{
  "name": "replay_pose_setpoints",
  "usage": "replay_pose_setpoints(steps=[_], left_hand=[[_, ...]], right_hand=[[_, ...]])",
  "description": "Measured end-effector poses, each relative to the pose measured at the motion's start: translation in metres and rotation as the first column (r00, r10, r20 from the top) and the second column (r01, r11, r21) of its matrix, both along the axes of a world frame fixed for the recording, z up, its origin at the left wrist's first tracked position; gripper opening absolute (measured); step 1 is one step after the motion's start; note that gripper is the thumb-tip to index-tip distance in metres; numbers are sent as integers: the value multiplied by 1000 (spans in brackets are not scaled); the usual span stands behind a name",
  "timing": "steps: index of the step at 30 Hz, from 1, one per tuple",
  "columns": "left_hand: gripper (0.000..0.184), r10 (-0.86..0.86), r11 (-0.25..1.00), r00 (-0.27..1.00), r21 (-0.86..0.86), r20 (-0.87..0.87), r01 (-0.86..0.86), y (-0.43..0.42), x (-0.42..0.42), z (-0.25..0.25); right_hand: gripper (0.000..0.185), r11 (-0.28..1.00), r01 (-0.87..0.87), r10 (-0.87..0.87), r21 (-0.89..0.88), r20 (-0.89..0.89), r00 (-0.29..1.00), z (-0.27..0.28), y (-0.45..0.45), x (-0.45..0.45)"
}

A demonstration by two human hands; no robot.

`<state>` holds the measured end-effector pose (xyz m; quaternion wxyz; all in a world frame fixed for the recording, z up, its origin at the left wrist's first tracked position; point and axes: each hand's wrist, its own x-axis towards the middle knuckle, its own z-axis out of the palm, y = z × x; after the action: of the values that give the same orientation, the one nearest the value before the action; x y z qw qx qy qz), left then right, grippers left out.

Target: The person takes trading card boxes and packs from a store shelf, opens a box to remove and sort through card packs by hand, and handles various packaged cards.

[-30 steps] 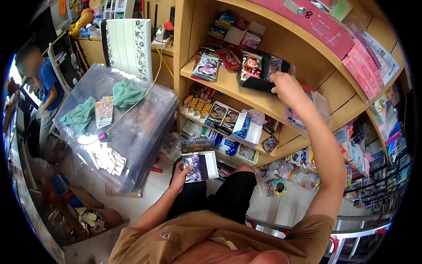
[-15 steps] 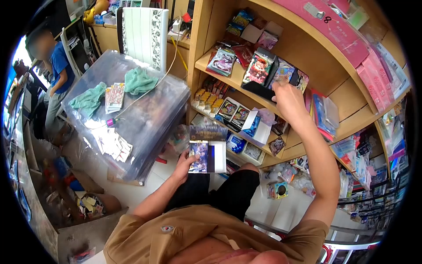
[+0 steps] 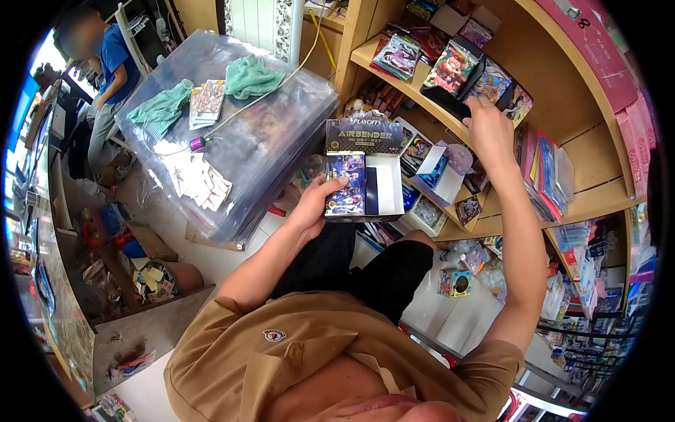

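My left hand [image 3: 314, 203] holds an open card box [image 3: 386, 184] by its left side, above my knees. Card packs [image 3: 345, 190] fill the box's left half, under my thumb; part of the right half shows bare white card. The box's dark lid stands raised at the back. My right hand [image 3: 488, 125] reaches to the wooden shelf, its fingers bent together at the front edge of a black box [image 3: 444, 100]. Colourful card packs [image 3: 452, 71] stand in that black box. Whether my right fingers grip its edge or a pack is too small to tell.
A plastic-covered stack [image 3: 267, 130] at the left bears green cloths [image 3: 254, 77] and loose cards [image 3: 208, 184]. Plastic folders [image 3: 545, 172] stand right of my right hand. Behind the stack, a person in blue [image 3: 112, 60] is at the far left. A bin [image 3: 156, 280] sits lower left.
The view has shifted, so the shelf lies further right. The open box in my left hand has come up and nearer. My right hand stays at the black box, its fingers now at the front edge.
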<state>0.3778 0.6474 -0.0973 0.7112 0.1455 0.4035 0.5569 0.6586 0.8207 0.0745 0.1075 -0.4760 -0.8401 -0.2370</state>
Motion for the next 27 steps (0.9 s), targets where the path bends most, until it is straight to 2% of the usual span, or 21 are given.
replay_pose_setpoints(steps=[1, 2, 4, 6, 8, 9, 10, 12, 14, 17, 18, 20, 22, 27], left_hand=[[36, -2, 1000, 1000, 5, 7, 2, -1, -1, 1], [35, -4, 1000, 1000, 9, 15, 4, -2, -2, 1], [35, 2, 1000, 1000, -6, 4, -2, -7, -2, -1], [31, 1, 1000, 1000, 3, 13, -1, -7, -3, -9], [29, 18, 1000, 999, -23, 34, -17, -8, -3, -17], [41, 16, 999, 998, -47, 66, -13, -11, -5, -17], [42, 32, 999, 998, -39, 51, -30, -12, -5, -21], [51, 61, 998, 998, 13, -30, -60, -16, -3, -22], [78, 63, 998, 993, 1, -95, -63, -19, -6, -49], [82, 25, 997, 975, -61, -220, -40, -30, -9, -98], [80, 34, 995, 971, -86, -238, -56, -36, -6, -96], [82, 14, 995, 975, -96, -220, -36, -44, -8, -130], [83, 20, 994, 970, -100, -244, -46, -55, -6, -141], [85, 5, 990, 966, -136, -260, -42, -72, -11, -137]], right_hand=[[19, 999, -36, 38, 21, -71, 997, -1, -5, 0], [19, 999, -38, 39, 18, -71, 997, -1, -11, -1], [32, 979, -116, 146, 165, -181, 973, 1, -26, -3], [30, 958, -128, 188, 256, -227, 956, 6, -42, -13], [17, 931, -234, 331, 280, -378, 865, 3, -50, -18], [15, 943, -248, 329, 223, -503, 799, 1, -52, -25], [15, 941, -246, 332, 232, -504, 797, 1, -51, -31], [16, 962, -258, 258, 90, -610, 749, 2, -49, -40], [17, 961, -265, 253, 76, -623, 740, 3, -41, -51], [34, 961, -278, 237, 17, -572, 785, -10, -34, -76], [32, 940, -253, 56, -227, -630, 775, -6, -45, -91], [27, 926, -263, 55, -271, -592, 804, -28, -51, -102], [25, 917, -298, 86, -266, -598, 797, -53, -50, -107], [20, 920, -280, 48, -273, -632, 773, -62, -45, -111]])
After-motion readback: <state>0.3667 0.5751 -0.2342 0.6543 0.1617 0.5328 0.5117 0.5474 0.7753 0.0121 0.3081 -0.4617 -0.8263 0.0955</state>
